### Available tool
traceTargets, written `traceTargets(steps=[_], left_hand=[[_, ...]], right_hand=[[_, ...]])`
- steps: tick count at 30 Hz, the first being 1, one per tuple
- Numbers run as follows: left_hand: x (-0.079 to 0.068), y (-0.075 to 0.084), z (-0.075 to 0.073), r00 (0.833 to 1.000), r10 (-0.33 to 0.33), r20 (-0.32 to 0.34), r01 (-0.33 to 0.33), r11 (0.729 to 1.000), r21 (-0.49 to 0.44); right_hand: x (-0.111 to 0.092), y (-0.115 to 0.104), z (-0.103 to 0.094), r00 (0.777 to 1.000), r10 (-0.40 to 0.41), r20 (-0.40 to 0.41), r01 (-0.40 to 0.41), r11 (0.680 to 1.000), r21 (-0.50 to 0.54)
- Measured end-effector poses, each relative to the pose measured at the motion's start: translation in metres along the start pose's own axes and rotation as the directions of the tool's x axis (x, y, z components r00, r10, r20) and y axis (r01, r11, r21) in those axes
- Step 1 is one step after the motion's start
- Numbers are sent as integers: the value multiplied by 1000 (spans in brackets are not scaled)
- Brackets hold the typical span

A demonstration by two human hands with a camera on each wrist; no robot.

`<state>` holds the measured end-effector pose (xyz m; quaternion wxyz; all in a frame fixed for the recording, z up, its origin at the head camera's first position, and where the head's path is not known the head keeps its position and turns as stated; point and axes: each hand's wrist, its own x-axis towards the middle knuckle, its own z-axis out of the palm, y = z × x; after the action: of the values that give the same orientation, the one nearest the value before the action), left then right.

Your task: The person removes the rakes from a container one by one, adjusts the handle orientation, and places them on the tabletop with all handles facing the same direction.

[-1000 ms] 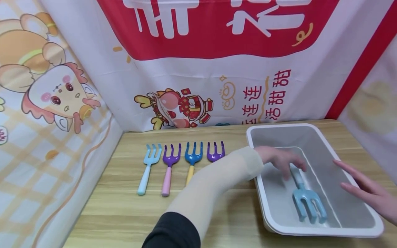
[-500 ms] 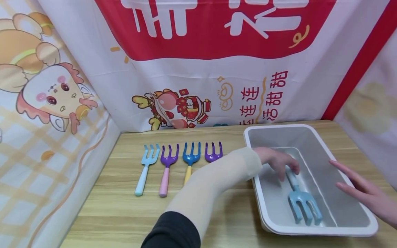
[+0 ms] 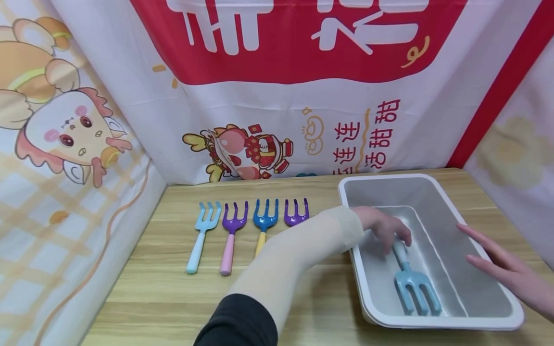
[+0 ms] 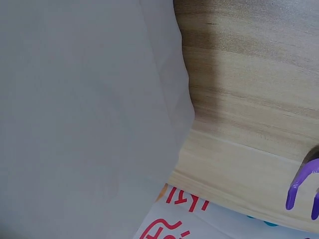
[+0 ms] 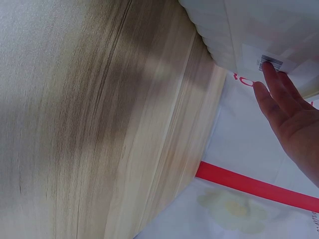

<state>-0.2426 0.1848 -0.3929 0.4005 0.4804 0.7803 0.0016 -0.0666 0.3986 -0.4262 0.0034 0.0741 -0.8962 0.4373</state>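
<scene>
My left hand (image 3: 386, 229) reaches over the near left rim of a grey-white plastic bin (image 3: 352, 250). Its thumb and fingers pinch the handle end of a light blue garden hand fork (image 3: 413, 281), which lies inside with its tines toward me. The bin's outer wall fills much of the left wrist view. At the bin's right side is my right hand (image 3: 504, 264), fingers extended, fingertips at the rim. In the right wrist view, the right hand (image 5: 289, 114) has straight fingers against the bin's outer wall, by a barcode label (image 5: 270, 63).
Left of the bin, several hand forks lie in a row: light blue (image 3: 202, 235), purple with a pink handle (image 3: 231, 235), blue with a yellow handle (image 3: 264, 226), and purple (image 3: 296, 214), partly hidden by the left sleeve. Printed cloth (image 3: 242, 105) walls the wooden table (image 3: 173, 298).
The light blue fork and left hand have shifted slightly left within the bin. The view has turned a little. My right hand stays at the bin's right side.
</scene>
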Motion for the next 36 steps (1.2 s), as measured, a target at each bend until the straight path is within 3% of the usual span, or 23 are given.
traceTargets(steps=[3, 8, 16, 24, 30, 36], left_hand=[[0, -2, 0, 1000, -29, -10, 29, 999, -17], [-2, -6, -2, 997, -64, -48, 57, 991, -121], [-1, -12, -4, 994, -90, -67, 75, 977, -198], [-2, -11, -4, 990, -125, -68, 108, 971, -214], [-2, -10, -6, 989, -77, -125, 45, 969, -242], [-2, -8, -9, 990, 27, -136, -41, 994, -98]], right_hand=[[0, -1, 1, 1000, 16, 4, -16, 1000, -4], [0, -1, 1, 998, 55, 16, -55, 998, -11], [0, -2, 3, 999, -45, -11, 45, 999, 10], [-1, -3, 4, 996, -85, -22, 85, 996, -3], [-2, -2, 3, 998, -65, -18, 65, 998, 1], [-3, -3, 1, 999, -39, -13, 39, 999, -11]])
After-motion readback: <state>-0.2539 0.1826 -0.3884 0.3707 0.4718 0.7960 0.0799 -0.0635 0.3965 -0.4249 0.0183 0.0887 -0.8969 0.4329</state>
